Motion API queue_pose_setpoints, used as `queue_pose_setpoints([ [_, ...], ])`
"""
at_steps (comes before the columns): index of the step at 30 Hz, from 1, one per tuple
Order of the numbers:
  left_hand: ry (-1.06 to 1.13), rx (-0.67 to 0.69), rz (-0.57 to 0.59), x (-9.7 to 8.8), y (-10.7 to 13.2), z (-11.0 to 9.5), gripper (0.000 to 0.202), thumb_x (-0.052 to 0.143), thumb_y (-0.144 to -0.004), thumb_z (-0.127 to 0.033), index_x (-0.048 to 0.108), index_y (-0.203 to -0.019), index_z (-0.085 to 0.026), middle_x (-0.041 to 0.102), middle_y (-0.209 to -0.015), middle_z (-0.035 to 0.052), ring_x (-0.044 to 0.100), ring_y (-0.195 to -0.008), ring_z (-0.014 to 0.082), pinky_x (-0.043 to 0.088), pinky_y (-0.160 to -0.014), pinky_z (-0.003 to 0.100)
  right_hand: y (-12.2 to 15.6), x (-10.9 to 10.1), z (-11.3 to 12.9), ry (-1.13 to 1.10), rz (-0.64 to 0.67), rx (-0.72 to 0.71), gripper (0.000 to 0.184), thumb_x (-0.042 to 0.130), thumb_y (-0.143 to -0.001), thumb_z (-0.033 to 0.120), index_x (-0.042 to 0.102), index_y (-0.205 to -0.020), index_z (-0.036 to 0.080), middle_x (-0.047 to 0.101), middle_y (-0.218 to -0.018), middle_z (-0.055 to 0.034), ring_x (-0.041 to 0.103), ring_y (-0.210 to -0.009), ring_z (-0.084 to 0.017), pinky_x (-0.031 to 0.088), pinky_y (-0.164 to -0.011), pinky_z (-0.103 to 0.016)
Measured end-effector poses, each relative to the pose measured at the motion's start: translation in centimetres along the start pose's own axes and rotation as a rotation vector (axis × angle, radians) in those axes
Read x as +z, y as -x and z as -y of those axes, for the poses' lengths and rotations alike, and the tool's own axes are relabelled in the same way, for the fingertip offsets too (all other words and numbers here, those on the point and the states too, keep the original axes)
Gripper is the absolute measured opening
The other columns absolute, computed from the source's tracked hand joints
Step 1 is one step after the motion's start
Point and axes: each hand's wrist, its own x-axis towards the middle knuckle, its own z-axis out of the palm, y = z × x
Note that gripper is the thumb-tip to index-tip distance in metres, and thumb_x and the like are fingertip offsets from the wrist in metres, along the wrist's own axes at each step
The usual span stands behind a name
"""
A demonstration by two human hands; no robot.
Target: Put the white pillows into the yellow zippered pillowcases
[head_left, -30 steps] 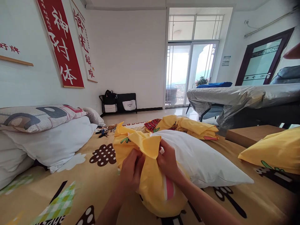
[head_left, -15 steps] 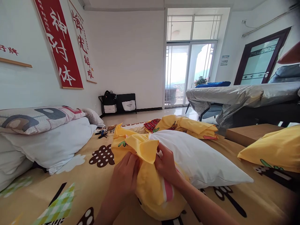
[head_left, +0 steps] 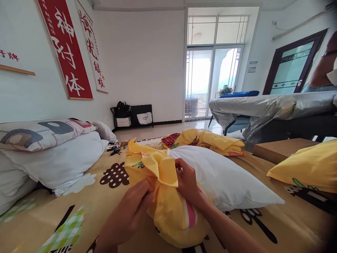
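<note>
A yellow pillowcase [head_left: 168, 211] with a pink and white stripe is bunched up in front of me, its near part bulging round. Beside it a white pillow [head_left: 226, 179] stretches to the right; how far the pillow reaches into the fabric is hidden. My left hand [head_left: 131, 207] is closed with thumb and fingers pinched on the left edge of the case. Curled fingers of my right hand [head_left: 188, 181] hold the case's folded edge on the right, close to the pillow, and that wrist lies over the striped side.
More yellow fabric [head_left: 218, 140] lies folded behind the pillow. Stacked white pillows [head_left: 58, 161] and a patterned cushion [head_left: 52, 131] are on the left. At right are a yellow pillow [head_left: 310, 167], a cardboard box [head_left: 281, 149] and a plastic-covered table [head_left: 276, 102], with a person's arm [head_left: 322, 72] beyond.
My left hand has drawn down and left along the edge of the pillowcase. The flap between my hands now opens wider. At far right more of the other person's arm shows.
</note>
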Motion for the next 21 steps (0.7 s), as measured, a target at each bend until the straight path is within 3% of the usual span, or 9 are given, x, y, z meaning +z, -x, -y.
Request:
queue_pose_setpoints([
  [5, 0.02, 0.138, 0.225, -0.3, -0.9, 0.6, 0.023, 0.038, -0.096, -0.031, 0.058, -0.089, -0.022, 0.065, -0.084, 0.0038, 0.058, -0.075, 0.0154, 0.05, -0.07, 0.024, 0.3, -0.1, 1.4, -0.028, -0.123, -0.008, 0.009, 0.051, -0.085, 0.022, 0.055, -0.077, 0.02, 0.059, -0.068, 0.0013, 0.052, -0.062, -0.013, 0.041, -0.059, -0.025],
  [7, 0.035, 0.2, 0.248, -0.1, -1.3, 1.2, 0.025, 0.041, -0.094, -0.035, 0.064, -0.094, -0.024, 0.069, -0.09, 0.0062, 0.064, -0.085, 0.0186, 0.054, -0.078, 0.027, 0.6, -0.1, 2.1, -0.051, -0.142, -0.037, 0.01, 0.052, -0.088, 0.024, 0.056, -0.079, 0.02, 0.06, -0.071, -0.0001, 0.054, -0.066, -0.013, 0.043, -0.062, -0.026],
  [9, 0.065, 0.191, 0.155, 0.3, -1.4, 2.1, 0.027, 0.044, -0.092, -0.038, 0.067, -0.098, -0.024, 0.071, -0.095, 0.0082, 0.067, -0.091, 0.0209, 0.056, -0.08, 0.029, 0.7, -0.2, 2.4, -0.103, -0.121, -0.049, 0.011, 0.052, -0.09, 0.025, 0.057, -0.081, 0.02, 0.06, -0.074, -0.0013, 0.054, -0.069, -0.014, 0.044, -0.064, -0.026],
  [13, 0.027, 0.101, -0.274, 1.4, -1.5, 3.5, 0.029, 0.046, -0.091, -0.036, 0.068, -0.103, -0.021, 0.073, -0.096, 0.0097, 0.069, -0.086, 0.0228, 0.057, -0.075, 0.033, 0.6, -0.3, 2.1, -0.204, -0.025, -0.019, 0.013, 0.053, -0.091, 0.029, 0.057, -0.081, 0.02, 0.059, -0.073, -0.0011, 0.053, -0.07, -0.014, 0.045, -0.064, -0.026],
  [15, -0.041, 0.087, -0.419, 1.9, -1.7, 3.4, 0.023, 0.052, -0.088, -0.033, 0.068, -0.099, -0.02, 0.073, -0.095, 0.0092, 0.069, -0.087, 0.0234, 0.057, -0.076, 0.034, 0.5, -0.3, 2.1, -0.228, 0.017, -0.008, 0.014, 0.054, -0.09, 0.029, 0.058, -0.081, 0.02, 0.058, -0.072, -0.0004, 0.053, -0.069, -0.014, 0.044, -0.062, -0.026],
  [21, -0.06, 0.12, -0.32, 2.2, -2.0, 1.8, 0.014, 0.054, -0.086, -0.026, 0.068, -0.086, -0.02, 0.072, -0.084, 0.005, 0.068, -0.078, 0.0192, 0.056, -0.072, 0.03, 0.7, -0.2, 2.9, -0.23, 0.048, -0.016, 0.013, 0.053, -0.091, 0.028, 0.057, -0.081, 0.02, 0.06, -0.073, -0.0004, 0.053, -0.069, -0.013, 0.045, -0.064, -0.026],
])
